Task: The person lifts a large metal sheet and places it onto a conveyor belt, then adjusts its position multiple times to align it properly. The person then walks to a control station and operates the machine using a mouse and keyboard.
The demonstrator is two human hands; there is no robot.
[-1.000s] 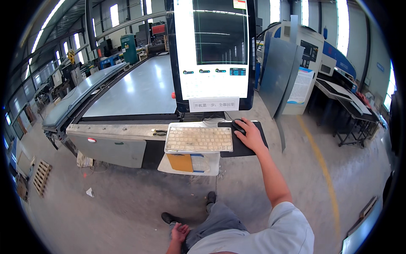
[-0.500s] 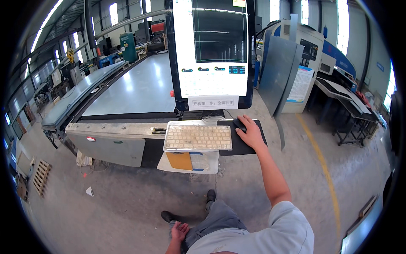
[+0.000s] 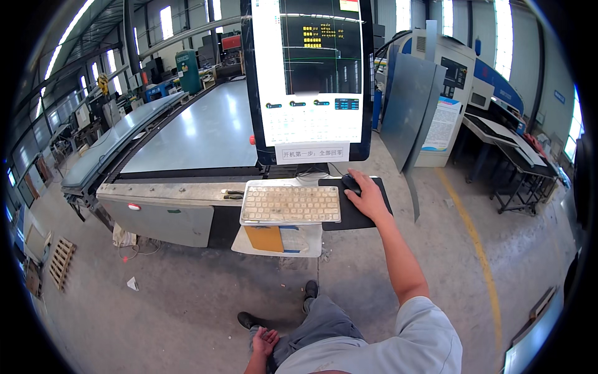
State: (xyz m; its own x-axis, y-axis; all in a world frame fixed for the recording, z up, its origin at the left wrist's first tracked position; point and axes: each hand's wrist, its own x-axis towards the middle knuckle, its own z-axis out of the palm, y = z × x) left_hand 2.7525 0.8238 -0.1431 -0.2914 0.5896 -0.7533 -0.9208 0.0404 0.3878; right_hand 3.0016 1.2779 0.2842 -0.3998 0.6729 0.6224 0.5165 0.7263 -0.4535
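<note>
**A:** Where's the mouse [image 3: 351,182] right now?

**B:** On the black mouse pad [image 3: 355,215], at its far end, just right of the keyboard [image 3: 291,204]. The right hand [image 3: 367,196] lies over it, palm down, fingers curved loosely around the body. Not a tight grip, more a resting cover.

**A:** And the left hand [image 3: 266,341]?

**B:** Down by the person's thigh, fingers spread, holding nothing. It's well apart from the table.

**A:** What step would you say this is?

**B:** I'd judge it as pointing work at the tall screen [image 3: 309,75] just behind the keyboard. The hand sits on the mouse, nothing touches the keys, and the screen shows a dark panel of lines above a pale panel with small buttons.

**A:** What would a next move call for?

**B:** Probably small slides of the wrist within the pad and a light finger press. The mouse is near the pad's back edge, so there's little room forward. That's a judgement only.

**A:** Any containers?

**B:** Under the keyboard shelf there's an orange box [image 3: 264,238] on a pale tray [image 3: 246,249], with something clear beside it. I can't tell what's in the box. Left of it runs the grey machine bed [image 3: 199,134], its big flat sheet bare. A wooden pallet [image 3: 60,264] lies on the floor, far left.
</note>
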